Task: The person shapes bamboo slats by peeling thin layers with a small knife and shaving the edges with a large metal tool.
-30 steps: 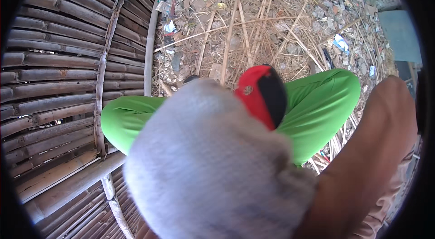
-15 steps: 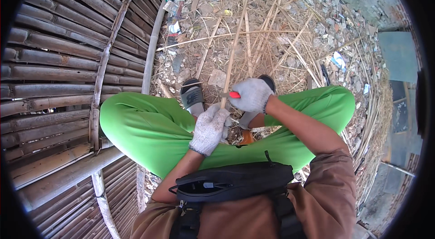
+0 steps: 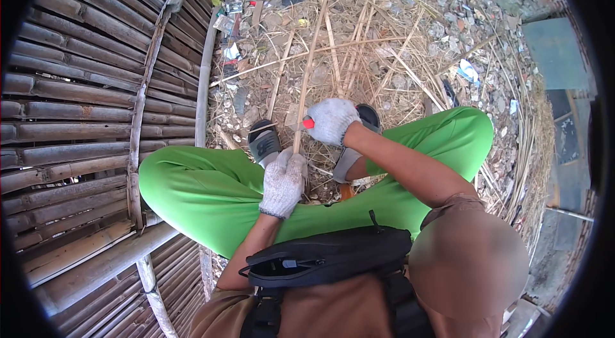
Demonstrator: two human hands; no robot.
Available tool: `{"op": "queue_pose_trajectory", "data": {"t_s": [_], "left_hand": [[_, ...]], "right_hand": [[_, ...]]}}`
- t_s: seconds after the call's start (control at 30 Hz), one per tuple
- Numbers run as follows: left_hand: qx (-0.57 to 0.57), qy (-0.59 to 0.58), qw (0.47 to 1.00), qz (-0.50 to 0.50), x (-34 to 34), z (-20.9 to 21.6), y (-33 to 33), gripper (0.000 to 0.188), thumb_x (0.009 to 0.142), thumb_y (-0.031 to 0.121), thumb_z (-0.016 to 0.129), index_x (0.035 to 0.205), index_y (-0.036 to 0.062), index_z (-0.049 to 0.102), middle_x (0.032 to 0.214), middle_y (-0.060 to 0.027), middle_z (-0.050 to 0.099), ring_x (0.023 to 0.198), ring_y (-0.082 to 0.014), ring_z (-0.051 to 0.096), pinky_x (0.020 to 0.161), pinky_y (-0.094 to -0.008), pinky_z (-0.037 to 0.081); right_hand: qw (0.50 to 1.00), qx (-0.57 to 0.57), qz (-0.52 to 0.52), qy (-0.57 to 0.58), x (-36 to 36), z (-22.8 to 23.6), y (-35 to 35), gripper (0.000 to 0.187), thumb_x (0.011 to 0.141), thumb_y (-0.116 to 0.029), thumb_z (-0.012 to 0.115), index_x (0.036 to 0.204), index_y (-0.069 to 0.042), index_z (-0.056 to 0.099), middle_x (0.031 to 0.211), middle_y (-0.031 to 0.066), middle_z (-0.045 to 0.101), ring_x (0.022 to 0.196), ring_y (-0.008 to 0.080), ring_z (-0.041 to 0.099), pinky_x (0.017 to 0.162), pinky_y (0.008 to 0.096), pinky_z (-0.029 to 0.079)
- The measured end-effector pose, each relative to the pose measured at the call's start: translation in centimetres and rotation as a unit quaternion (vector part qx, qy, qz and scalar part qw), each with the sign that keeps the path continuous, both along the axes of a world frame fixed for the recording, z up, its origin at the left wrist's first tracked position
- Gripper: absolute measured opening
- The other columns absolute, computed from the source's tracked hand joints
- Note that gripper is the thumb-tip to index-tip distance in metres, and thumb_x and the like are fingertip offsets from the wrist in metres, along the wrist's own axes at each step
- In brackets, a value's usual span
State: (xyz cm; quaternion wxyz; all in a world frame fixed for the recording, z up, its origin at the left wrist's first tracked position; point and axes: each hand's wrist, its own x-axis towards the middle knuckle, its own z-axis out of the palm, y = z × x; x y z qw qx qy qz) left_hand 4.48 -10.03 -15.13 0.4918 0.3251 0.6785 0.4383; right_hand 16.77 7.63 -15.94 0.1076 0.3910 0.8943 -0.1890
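My left hand (image 3: 282, 184), in a pale knit glove, is closed around the near end of a long thin bamboo strip (image 3: 309, 68). The strip runs away from me, tilted slightly right at its far end. Just beyond, my gloved right hand (image 3: 332, 121) is closed on a knife with a red handle (image 3: 308, 123). The handle's red end shows beside the strip. I cannot make out the blade, nor whether it touches the bamboo. Both hands are between my bent knees, above the ground.
A bamboo slat wall (image 3: 96, 91) rises at my left. Loose bamboo strips (image 3: 359, 37), straw and scattered litter cover the ground ahead. My sandals (image 3: 264, 139) are near the hands. A black bag (image 3: 330, 256) hangs across my front. Grey-green panels (image 3: 562, 56) stand at right.
My right hand and the knife have moved slightly left and away from me along the strip. The left hand keeps its hold. The whole view has also shifted a little.
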Motion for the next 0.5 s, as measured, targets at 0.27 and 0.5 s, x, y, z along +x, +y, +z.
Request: {"op": "queue_pose_trajectory", "data": {"t_s": [0.27,0.5], "left_hand": [[0.019,0.023,0.999,-0.027,0.3,-1.3,-1.0,0.028,0.106,0.024,0.058,0.120,0.0018,0.067,0.069,0.0003,0.058,0.049,-0.0083,0.050,0.044,-0.0256,0.040],[0.023,0.067,0.997,-0.023,-0.2,-0.9,-0.4,0.027,0.106,0.025,0.058,0.117,0.0018,0.067,0.069,-0.0003,0.060,0.048,-0.0080,0.051,0.043,-0.0260,0.040]], "right_hand": [[1.000,0.003,0.010,0.023,0.6,0.3,-0.5,0.029,0.087,-0.038,0.064,0.090,-0.013,0.079,0.091,0.0183,0.077,0.084,0.0388,0.076,0.077,0.0538,0.061],[1.000,0.004,0.004,0.003,-0.7,-1.3,0.9,0.033,0.087,-0.039,0.064,0.093,-0.012,0.081,0.094,0.0187,0.078,0.090,0.0379,0.077,0.081,0.0512,0.062]]}}
